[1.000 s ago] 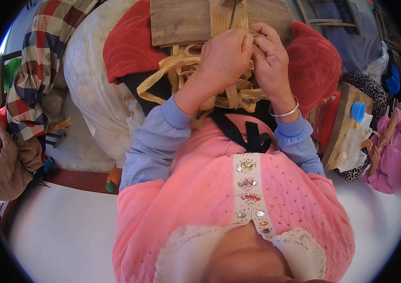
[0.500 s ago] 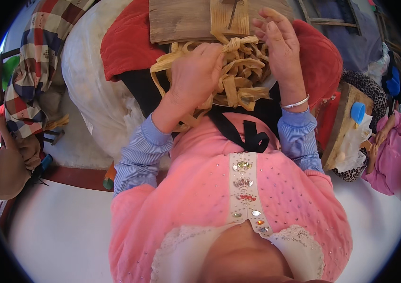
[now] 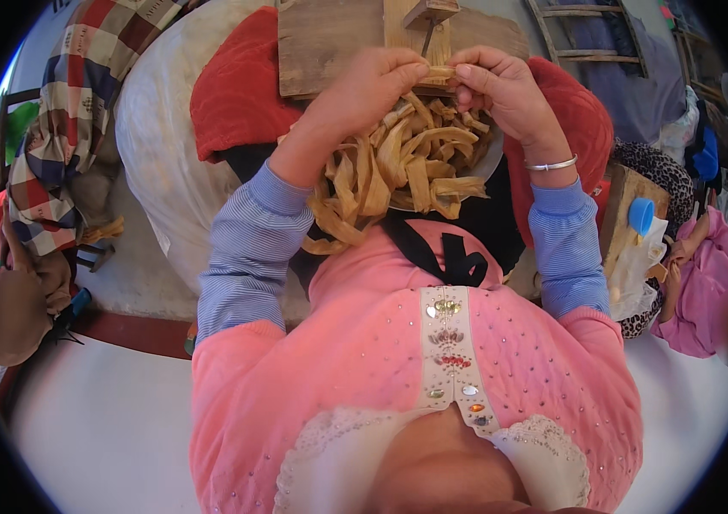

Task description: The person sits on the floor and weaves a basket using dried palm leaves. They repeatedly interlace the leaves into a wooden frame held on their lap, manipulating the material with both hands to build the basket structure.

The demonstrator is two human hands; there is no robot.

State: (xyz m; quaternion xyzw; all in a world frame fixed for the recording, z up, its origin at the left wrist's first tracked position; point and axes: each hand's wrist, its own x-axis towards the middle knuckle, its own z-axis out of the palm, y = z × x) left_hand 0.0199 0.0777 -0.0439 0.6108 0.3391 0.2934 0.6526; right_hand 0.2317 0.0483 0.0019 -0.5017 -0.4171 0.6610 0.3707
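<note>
My left hand (image 3: 368,92) and my right hand (image 3: 510,92) pinch a short tan fibrous strip (image 3: 439,74) stretched between their fingertips. Directly beneath lies a heap of flat, curled tan strips (image 3: 420,158) in a pale bowl (image 3: 494,161) on my lap, some hanging over its near rim. Just beyond my fingers is a wooden board (image 3: 325,47) with a lighter plank (image 3: 398,30) on it. A small wooden block (image 3: 431,10) with a thin metal rod (image 3: 427,41) sits on that plank. My right wrist wears a silver bangle.
Red cloth (image 3: 240,94) flanks the board on both sides. At left lies a white sheet-covered bulk (image 3: 163,128) and a checked cloth (image 3: 51,163). On the right, a wooden table (image 3: 625,223) holds a blue cup (image 3: 641,216); a person in pink (image 3: 711,274) is beside it.
My hands have risen from the heap and come together at the board's near edge. A knotted bundle of strips near my left fingers no longer shows. My right hand has closed on a strip.
</note>
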